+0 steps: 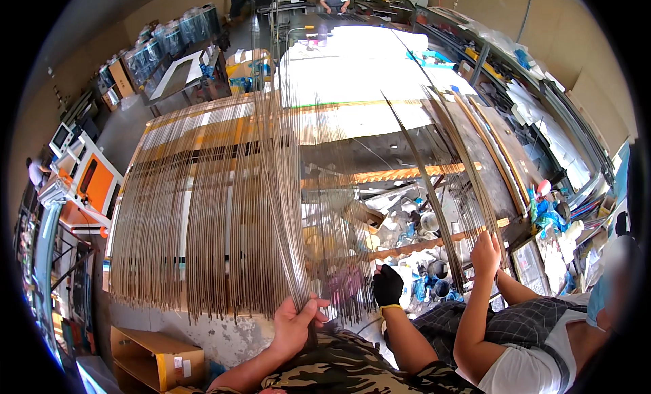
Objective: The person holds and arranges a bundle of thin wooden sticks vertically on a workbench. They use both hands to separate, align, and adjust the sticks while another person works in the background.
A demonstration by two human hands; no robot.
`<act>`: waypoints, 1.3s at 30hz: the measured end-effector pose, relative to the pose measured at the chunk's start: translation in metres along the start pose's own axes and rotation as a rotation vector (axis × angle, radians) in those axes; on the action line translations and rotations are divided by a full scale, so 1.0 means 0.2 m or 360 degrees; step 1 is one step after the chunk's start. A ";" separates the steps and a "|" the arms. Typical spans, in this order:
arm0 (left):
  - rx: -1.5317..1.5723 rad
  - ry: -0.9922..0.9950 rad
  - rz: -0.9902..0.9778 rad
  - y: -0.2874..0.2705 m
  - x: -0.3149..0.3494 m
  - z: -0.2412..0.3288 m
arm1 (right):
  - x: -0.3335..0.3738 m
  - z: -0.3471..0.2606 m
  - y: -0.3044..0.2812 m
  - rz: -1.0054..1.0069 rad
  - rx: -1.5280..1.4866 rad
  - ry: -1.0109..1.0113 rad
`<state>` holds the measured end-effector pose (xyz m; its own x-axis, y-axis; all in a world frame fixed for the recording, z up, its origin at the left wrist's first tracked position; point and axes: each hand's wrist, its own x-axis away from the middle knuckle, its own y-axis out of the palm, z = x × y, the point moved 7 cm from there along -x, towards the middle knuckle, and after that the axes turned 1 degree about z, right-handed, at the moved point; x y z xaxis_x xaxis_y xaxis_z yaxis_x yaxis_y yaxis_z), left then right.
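My bare left hand point(298, 319) is closed around the near end of a bundle of long thin rods point(285, 238). The bundle rises away from me, over many more grey-brown rods point(183, 231) laid side by side on a wide rack. My right hand point(388, 285) wears a black glove with a yellow cuff. Its fingers are curled beside the near ends of sparser rods point(339, 258); whatever they hold is hidden. To my right, a co-worker's hand point(485, 255) grips another bundle of rods point(468, 170).
Wavy-edged wooden bars point(413, 173) cross the rack, with cans and scraps below. A cardboard box point(159, 360) stands at the near left. White sheets point(366, 62) cover the far table. Shelving point(529, 82) lines the right, and an orange-and-white machine point(88, 184) stands left.
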<state>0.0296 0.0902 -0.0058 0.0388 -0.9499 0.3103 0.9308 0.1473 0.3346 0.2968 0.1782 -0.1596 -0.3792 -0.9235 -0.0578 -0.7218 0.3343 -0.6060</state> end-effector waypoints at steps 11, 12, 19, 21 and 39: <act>0.0005 0.0014 -0.0023 0.01 0.00 0.00 | 0.12 0.31 0.04 0.0018 -0.0303 0.0214; 0.0006 0.0012 -0.0031 0.01 0.00 0.00 | 0.12 0.32 0.03 0.0025 -0.0263 0.0169; 0.0012 0.0029 -0.0052 0.00 0.00 -0.01 | 0.09 -0.02 -0.05 -0.0026 0.0185 -0.0068; 0.0026 0.0027 -0.0046 0.00 0.00 0.00 | 0.10 -0.03 -0.05 -0.0063 0.0240 0.0019; 0.0126 -0.0005 -0.0013 0.03 -0.03 0.00 | 0.56 -0.96 -0.18 -0.1226 -0.0498 -0.0509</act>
<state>0.0343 0.0967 -0.0055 0.0302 -0.9503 0.3099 0.8995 0.1610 0.4062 0.1686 0.0994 0.0079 0.4223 -0.9060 0.0293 -0.8527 -0.4080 -0.3262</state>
